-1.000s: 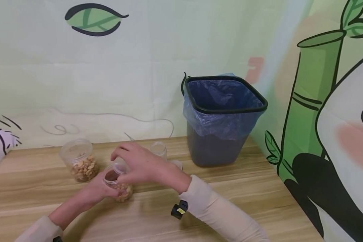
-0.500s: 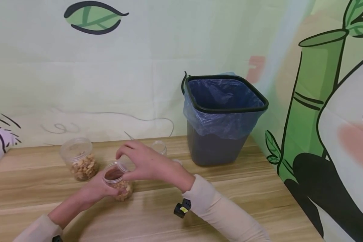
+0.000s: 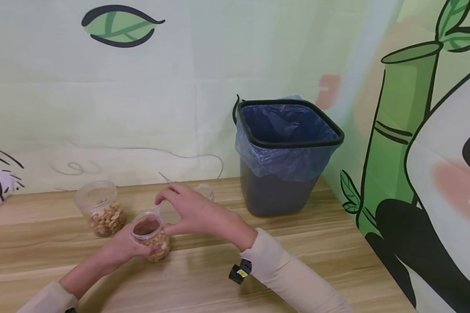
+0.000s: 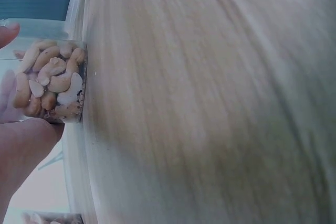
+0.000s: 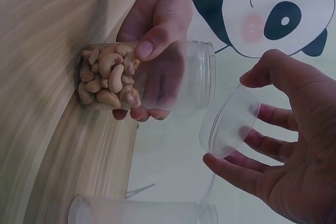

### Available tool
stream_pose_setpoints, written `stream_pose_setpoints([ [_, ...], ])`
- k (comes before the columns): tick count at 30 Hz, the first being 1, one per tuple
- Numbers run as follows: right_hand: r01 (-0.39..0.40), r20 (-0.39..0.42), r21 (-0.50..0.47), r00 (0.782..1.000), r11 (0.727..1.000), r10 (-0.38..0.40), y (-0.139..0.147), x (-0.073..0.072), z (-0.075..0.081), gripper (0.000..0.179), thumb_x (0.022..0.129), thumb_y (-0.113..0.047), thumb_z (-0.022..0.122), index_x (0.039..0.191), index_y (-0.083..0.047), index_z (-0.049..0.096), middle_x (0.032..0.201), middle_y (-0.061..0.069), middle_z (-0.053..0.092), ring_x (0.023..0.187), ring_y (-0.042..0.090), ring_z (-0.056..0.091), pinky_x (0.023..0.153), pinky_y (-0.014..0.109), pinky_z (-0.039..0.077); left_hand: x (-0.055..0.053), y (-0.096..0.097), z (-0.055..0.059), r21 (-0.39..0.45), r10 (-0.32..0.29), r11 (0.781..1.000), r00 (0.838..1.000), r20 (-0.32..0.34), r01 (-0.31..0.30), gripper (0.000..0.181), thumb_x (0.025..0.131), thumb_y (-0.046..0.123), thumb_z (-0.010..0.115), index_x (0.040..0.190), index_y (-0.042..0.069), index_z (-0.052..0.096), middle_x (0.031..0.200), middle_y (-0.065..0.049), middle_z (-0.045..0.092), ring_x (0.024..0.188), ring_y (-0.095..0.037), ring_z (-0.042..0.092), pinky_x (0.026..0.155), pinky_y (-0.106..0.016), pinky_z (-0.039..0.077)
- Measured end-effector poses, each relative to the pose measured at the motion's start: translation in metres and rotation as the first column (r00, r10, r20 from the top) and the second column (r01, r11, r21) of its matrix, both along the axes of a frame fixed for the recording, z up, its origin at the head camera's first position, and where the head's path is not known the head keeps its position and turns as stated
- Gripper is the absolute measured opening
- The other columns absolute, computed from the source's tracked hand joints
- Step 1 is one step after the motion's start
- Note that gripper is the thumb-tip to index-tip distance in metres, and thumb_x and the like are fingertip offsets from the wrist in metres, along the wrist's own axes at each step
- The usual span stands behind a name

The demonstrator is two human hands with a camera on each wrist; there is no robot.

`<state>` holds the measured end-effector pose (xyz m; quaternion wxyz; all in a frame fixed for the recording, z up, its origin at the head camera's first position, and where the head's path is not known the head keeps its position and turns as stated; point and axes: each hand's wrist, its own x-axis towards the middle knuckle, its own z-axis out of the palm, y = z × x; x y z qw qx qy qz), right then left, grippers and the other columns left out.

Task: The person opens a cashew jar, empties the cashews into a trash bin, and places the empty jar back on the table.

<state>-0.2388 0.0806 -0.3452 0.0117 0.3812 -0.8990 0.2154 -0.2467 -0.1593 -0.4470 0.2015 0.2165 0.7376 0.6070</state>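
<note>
A clear round jar (image 3: pixel 156 243) about half filled with cashews stands upright on the wooden table, its mouth uncovered. My left hand (image 3: pixel 121 248) grips the jar from the side, with the thumb across its front in the right wrist view. Up close, the cashews (image 4: pixel 52 77) show through the wall in the left wrist view. My right hand (image 3: pixel 203 215) pinches a clear round lid (image 5: pixel 233 119) by its rim between thumb and fingers. The lid is tilted just beside the jar's mouth, apart from it.
Another clear jar of cashews (image 3: pixel 106 217) stands at the left, behind my left hand. A further clear jar (image 5: pixel 144 211) is partly hidden behind my right hand in the head view. At the back right stands a dark bin (image 3: pixel 280 191) with a blue liner.
My right hand has drawn the lid to the right, off the jar's mouth, leaving the opening uncovered. My left hand keeps its grip on the jar in nearly the same place.
</note>
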Motion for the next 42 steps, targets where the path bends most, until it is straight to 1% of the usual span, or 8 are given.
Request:
stream_pose_setpoints([
  [5,0.011,0.033,-0.028,0.999,1.000,-0.010,0.005,0.000,-0.003,0.054,0.085,-0.028,0.083,0.133,-0.018,0.057,0.136,-0.001,0.050,0.126,0.011,0.047,0.106,0.022,0.040,0.000,-0.001,0.000,-0.006,0.014,1.000,1.000,-0.008,-0.015,0.075,0.078,-0.001,0.082,0.142,-0.007,0.043,0.131,-0.014,0.058,0.114,-0.011,0.059,0.093,-0.023,0.050],
  [12,-0.059,-0.019,-0.038,0.998,0.998,0.058,0.012,-0.002,-0.011,0.049,0.084,-0.022,0.082,0.128,-0.020,0.060,0.130,-0.002,0.048,0.120,0.009,0.045,0.101,0.020,0.039,-0.003,-0.001,0.000,-0.043,0.013,0.999,1.000,0.009,-0.012,0.082,0.079,0.004,0.084,0.147,-0.006,0.039,0.143,-0.025,0.050,0.122,-0.014,0.054,0.095,-0.022,0.048],
  [17,-0.088,-0.032,-0.028,0.996,0.996,0.087,0.010,-0.001,-0.013,0.051,0.078,-0.017,0.084,0.121,-0.021,0.058,0.127,-0.001,0.046,0.118,0.012,0.042,0.098,0.021,0.038,-0.001,-0.003,0.000,-0.052,0.038,0.998,0.999,0.000,-0.038,0.083,0.079,0.005,0.085,0.147,-0.007,0.039,0.145,-0.026,0.048,0.120,-0.010,0.054,0.095,-0.020,0.047],
  [23,-0.092,-0.020,0.042,0.995,0.995,0.093,0.010,0.006,-0.016,0.048,0.080,-0.025,0.083,0.114,-0.019,0.050,0.123,-0.002,0.046,0.120,0.014,0.040,0.102,0.023,0.038,-0.001,-0.002,-0.003,-0.040,0.021,0.999,1.000,-0.023,-0.022,0.077,0.078,0.004,0.084,0.144,-0.004,0.044,0.138,-0.022,0.055,0.117,-0.013,0.058,0.095,-0.022,0.048],
  [28,-0.129,-0.076,0.071,0.988,0.989,0.134,0.012,0.008,-0.020,0.043,0.080,-0.021,0.081,0.109,-0.017,0.048,0.116,-0.002,0.045,0.113,0.014,0.042,0.101,0.021,0.036,-0.002,0.000,-0.005,-0.036,0.017,0.999,1.000,-0.024,-0.018,0.075,0.078,0.004,0.084,0.142,-0.002,0.046,0.136,-0.019,0.057,0.117,-0.013,0.059,0.095,-0.023,0.048],
  [32,-0.172,-0.106,0.077,0.978,0.982,0.179,0.013,0.008,-0.024,0.039,0.079,-0.015,0.081,0.105,-0.015,0.051,0.114,0.000,0.047,0.109,0.013,0.044,0.098,0.018,0.037,-0.001,0.000,-0.003,-0.044,0.012,0.999,1.000,-0.016,-0.013,0.075,0.079,0.005,0.084,0.142,-0.003,0.045,0.137,-0.022,0.055,0.118,-0.014,0.057,0.094,-0.023,0.048],
  [37,-0.208,-0.041,0.062,0.977,0.976,0.210,0.017,0.010,-0.035,0.037,0.079,-0.003,0.080,0.102,-0.012,0.052,0.119,0.003,0.048,0.107,0.011,0.049,0.090,0.011,0.040,0.000,-0.001,0.000,-0.052,0.028,0.998,1.000,-0.007,-0.029,0.078,0.078,0.005,0.084,0.143,-0.007,0.043,0.138,-0.025,0.054,0.117,-0.013,0.056,0.092,-0.024,0.050],
  [42,-0.182,0.036,0.081,0.983,0.980,0.180,0.019,0.013,-0.049,0.036,0.077,0.004,0.079,0.099,-0.012,0.055,0.123,0.004,0.050,0.115,0.012,0.051,0.095,0.011,0.039,-0.005,0.002,-0.003,-0.007,-0.020,1.000,0.997,-0.071,0.019,0.068,0.076,-0.002,0.083,0.134,-0.010,0.048,0.128,-0.024,0.062,0.111,-0.012,0.062,0.090,-0.024,0.051],
])
